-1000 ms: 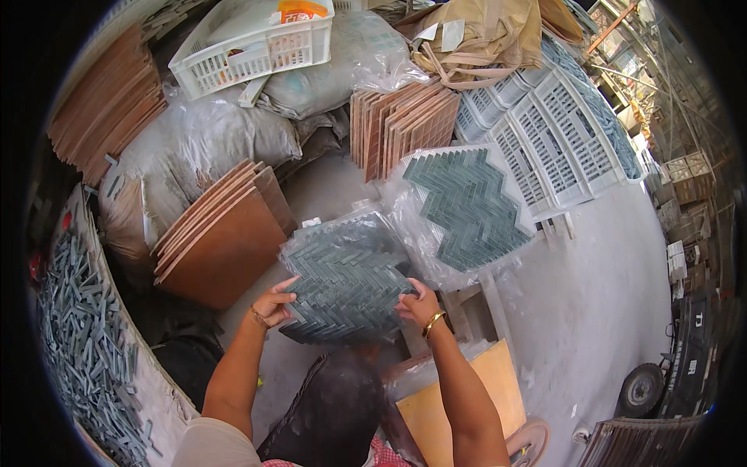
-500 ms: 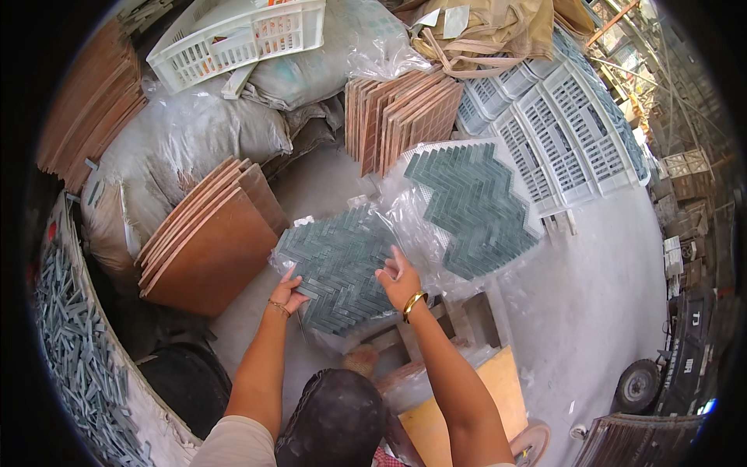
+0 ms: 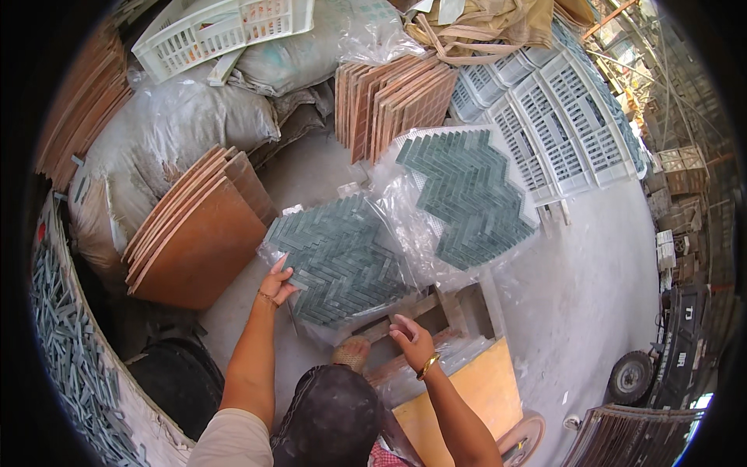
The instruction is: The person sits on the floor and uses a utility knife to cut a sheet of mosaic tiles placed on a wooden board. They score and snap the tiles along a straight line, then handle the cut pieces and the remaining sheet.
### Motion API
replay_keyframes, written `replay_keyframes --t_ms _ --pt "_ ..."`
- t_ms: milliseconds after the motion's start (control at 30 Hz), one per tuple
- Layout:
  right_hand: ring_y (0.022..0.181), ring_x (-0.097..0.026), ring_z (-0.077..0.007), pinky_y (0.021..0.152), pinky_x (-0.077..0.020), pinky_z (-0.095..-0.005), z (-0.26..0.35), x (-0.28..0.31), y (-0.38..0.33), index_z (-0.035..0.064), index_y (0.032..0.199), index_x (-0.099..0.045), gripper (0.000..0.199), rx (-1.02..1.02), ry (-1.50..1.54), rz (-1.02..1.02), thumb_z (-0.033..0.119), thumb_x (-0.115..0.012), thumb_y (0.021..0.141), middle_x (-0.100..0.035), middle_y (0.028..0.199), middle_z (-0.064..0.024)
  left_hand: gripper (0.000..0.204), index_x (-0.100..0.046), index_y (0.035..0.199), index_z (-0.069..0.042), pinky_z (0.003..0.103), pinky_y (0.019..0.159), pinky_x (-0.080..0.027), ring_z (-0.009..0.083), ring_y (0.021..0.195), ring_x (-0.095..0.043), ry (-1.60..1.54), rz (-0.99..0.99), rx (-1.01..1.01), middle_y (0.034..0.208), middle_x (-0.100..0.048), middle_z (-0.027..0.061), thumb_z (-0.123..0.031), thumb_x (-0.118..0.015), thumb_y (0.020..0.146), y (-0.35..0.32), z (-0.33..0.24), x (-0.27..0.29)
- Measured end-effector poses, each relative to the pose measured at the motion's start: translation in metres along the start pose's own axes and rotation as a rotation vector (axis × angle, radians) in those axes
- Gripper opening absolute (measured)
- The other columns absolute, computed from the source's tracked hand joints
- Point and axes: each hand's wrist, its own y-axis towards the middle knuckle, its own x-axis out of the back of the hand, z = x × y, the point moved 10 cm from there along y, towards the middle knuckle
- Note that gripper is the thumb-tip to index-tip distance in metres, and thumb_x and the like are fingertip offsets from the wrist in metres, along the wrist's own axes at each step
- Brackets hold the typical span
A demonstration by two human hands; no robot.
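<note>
Left hand (image 3: 276,284) grips wrapped green herringbone tile sheet (image 3: 338,261) at its left edge, steadying it; right hand (image 3: 410,340) open, empty, just below

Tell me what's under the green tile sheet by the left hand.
The tile sheet lies in clear plastic wrap on a wooden stand, with the left hand at its edge. The stand's top under the sheet is hidden.
</note>
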Motion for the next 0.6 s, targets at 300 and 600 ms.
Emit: replay_keyframes --t_ms 300,600 --pt "0.086 -0.056 -0.0154 0.077 -0.0435 -0.0250 -0.012 -0.004 -0.018 -0.0043 0.113 -0.045 0.037 -0.043 0.073 -0.013 0.006 -0.053 0.079 -0.058 0.095 -0.0125 0.055 -0.026 0.129 -0.007 0.048 0.078 -0.045 0.0258 0.099 -0.050 0.076 0.042 -0.027 0.114 -0.046 0.0114 0.001 -0.048 0.079 -0.004 0.000 -0.005" --pt "0.083 -0.057 -0.0152 0.076 -0.0443 -0.0249 -0.051 -0.006 -0.020 -0.0029 0.114 -0.045 0.038 -0.091 0.031 -0.021 0.008 -0.053 0.078 -0.059 0.094 -0.0129 0.054 -0.026 0.129 -0.008 0.047 0.079 -0.044 0.0254 0.099 -0.050 0.061 0.006 0.042 0.114 -0.047 0.0110 0.000 -0.048 0.080 0.005 0.005 0.007"
